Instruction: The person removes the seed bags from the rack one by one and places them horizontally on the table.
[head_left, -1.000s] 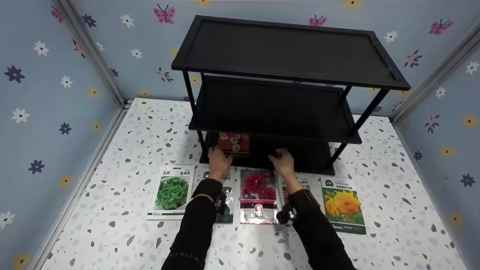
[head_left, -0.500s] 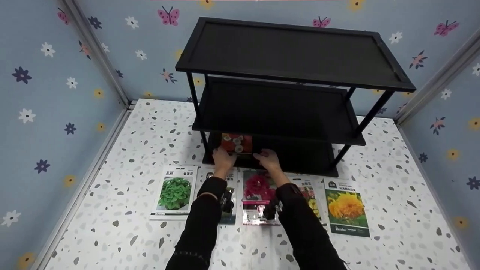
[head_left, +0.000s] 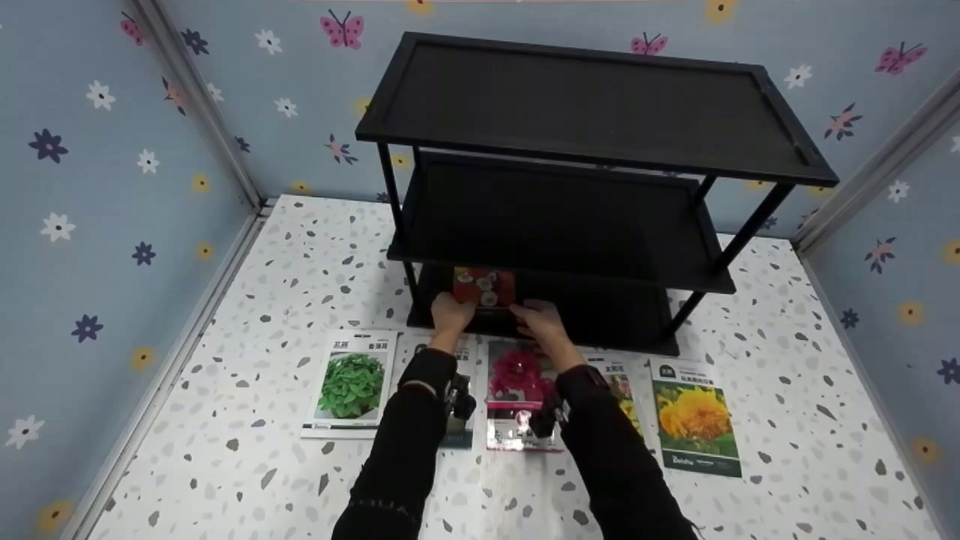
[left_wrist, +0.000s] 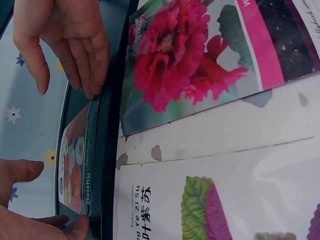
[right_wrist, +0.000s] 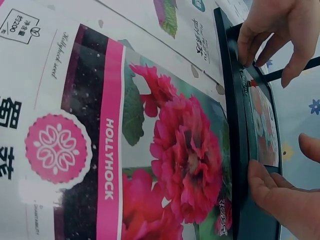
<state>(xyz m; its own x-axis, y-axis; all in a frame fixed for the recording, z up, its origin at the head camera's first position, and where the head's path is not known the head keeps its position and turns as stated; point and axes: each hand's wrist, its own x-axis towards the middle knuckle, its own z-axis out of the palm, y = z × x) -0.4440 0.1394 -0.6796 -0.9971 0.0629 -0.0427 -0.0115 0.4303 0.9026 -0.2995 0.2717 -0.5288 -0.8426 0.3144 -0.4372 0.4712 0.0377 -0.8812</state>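
Note:
A red-orange seed packet (head_left: 486, 288) with pale round flowers lies flat on the bottom tier of a black shelf (head_left: 555, 217), partly under the middle tier. My left hand (head_left: 452, 313) touches its left edge; in the left wrist view the fingertips (left_wrist: 77, 227) lie at the packet's end. At the opposite edge is my right hand (head_left: 541, 321), its fingers extended, fingertips against or very close to the packet (right_wrist: 265, 131). Neither hand is curled round it. Below the hands, a hollyhock packet (head_left: 517, 375) lies on the speckled surface.
Other seed packets lie in a row before the shelf: a green-leaf one (head_left: 351, 386), a perilla one (left_wrist: 150, 200), a partly covered flower one (head_left: 624, 390) and a yellow-flower one (head_left: 696, 416). Blue patterned walls (head_left: 112, 202) enclose the sides and back. The middle tier (head_left: 555, 221) overhangs the hands.
My right hand has moved left to the red-orange packet's right side. The packet has shifted slightly rightward on the bottom tier, with my left hand following at its left edge.

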